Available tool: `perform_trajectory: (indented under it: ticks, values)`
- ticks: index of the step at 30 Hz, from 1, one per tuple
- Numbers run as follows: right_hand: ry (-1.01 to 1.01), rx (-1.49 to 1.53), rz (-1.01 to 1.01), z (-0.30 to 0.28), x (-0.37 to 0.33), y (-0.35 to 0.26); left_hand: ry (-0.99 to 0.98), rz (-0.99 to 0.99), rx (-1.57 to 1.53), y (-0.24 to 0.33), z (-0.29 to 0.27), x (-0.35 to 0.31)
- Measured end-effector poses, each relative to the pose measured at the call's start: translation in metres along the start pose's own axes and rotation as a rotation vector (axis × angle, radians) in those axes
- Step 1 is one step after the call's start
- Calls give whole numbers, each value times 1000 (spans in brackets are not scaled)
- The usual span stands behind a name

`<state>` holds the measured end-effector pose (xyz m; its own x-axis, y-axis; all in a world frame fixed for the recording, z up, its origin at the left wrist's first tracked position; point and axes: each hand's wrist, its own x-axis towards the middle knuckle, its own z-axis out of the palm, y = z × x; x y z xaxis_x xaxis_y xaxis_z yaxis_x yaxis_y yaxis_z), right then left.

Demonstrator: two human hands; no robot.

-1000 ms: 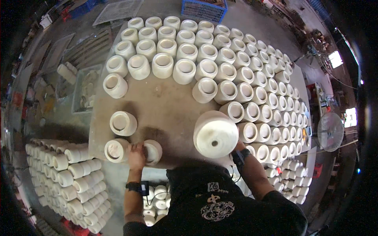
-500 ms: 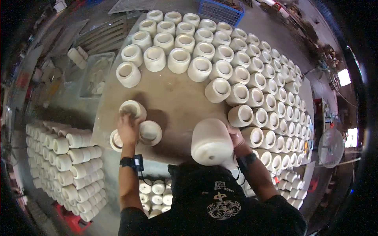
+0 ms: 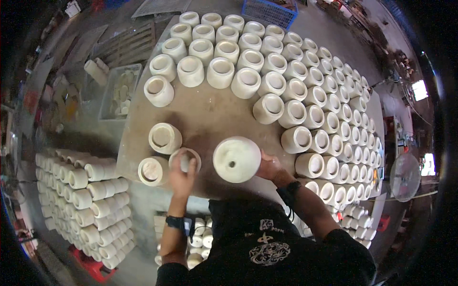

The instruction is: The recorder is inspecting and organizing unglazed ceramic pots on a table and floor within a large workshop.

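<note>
Off-white clay, chalky in look: one large pot (image 3: 240, 153) in the grip of the right hand (image 3: 270, 167), close to the middle of the view, a little toward five o'clock, with its holed round end turned to the camera. Right forearm coming in from between four and five o'clock, with a black wristband (image 3: 287, 192); hand set against the three o'clock side of the pot, fingers mostly hidden behind it, so cannot tell if spread or pressed together. Left forearm coming up from seven o'clock, also banded at the wrist; left hand (image 3: 182, 178) over a small cup (image 3: 196, 155) at nine o'clock from the pot, thumb apart from the fingers, but too blurred to tell if pinching anything. Near this hand, two similar cups, at eleven (image 3: 164, 137) and nine (image 3: 152, 170). On the black shirt (image 3: 224, 238), toward six o'clock, white printed characters (image 3: 267, 226), small letters and an ornamental emblem (image 3: 269, 254).
</note>
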<state>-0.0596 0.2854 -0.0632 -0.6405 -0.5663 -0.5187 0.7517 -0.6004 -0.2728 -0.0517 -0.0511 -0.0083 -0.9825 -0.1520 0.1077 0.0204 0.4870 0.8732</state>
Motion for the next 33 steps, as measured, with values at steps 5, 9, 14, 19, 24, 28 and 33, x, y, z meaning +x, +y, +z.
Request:
perform_trajectory:
  ticks: [5, 9, 14, 19, 24, 28, 33]
  values:
    - [-151, -55, -38, 20, -10, -16, -293, -506, -799, 53, 30, -15]
    - [-90, -470, -159, 43, -26, -25, -784, -417, -777, 34, 28, 7]
    - [-46, -936, -202, 63, -36, -29, -1078, -303, -670, 33, 18, 32]
    - [-111, -1794, -150, 104, -33, -21, -1012, -200, -410, 68, 41, 38]
    - [105, -1586, -622, 71, -20, -22, -810, -36, -398, 46, 64, 20]
    - [783, -2103, -734, -6, 15, -74, -348, 84, 127, 35, 86, 11]
    - [949, -2130, -636, -8, 37, -123, -103, 297, 603, -19, 88, 2]
